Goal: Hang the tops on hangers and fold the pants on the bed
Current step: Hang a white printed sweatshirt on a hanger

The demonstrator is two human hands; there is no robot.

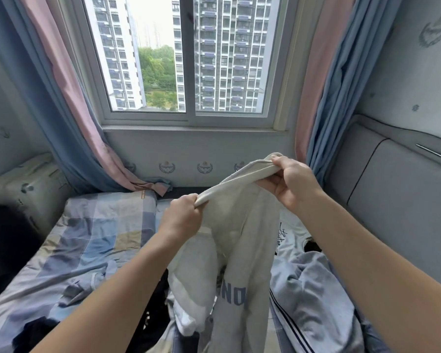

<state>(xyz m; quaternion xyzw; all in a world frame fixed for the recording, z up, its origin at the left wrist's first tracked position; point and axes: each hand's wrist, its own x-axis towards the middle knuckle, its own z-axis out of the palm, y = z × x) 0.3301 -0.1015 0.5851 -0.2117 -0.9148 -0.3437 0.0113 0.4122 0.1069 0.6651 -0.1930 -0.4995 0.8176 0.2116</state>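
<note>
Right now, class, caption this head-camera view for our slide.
Left hand and right hand grip the waistband of cream sweatpants above a clothes-strewn checked bed.

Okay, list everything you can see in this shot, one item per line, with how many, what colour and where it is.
cream garment: one, cream with blue letters, held up over the bed
bed sheet: one, blue and beige check, on the bed, left
striped garment: one, grey-blue with dark stripes, on the bed, right
printed garment: one, white with dark script, behind the striped one
dark clothes: a heap, black, lower left
curtains: two, pink and blue, either side of the window
headboard: one, grey, far right
box: one, pale, far left
left hand: grips the cream garment's top edge
right hand: grips the same edge, higher
</note>
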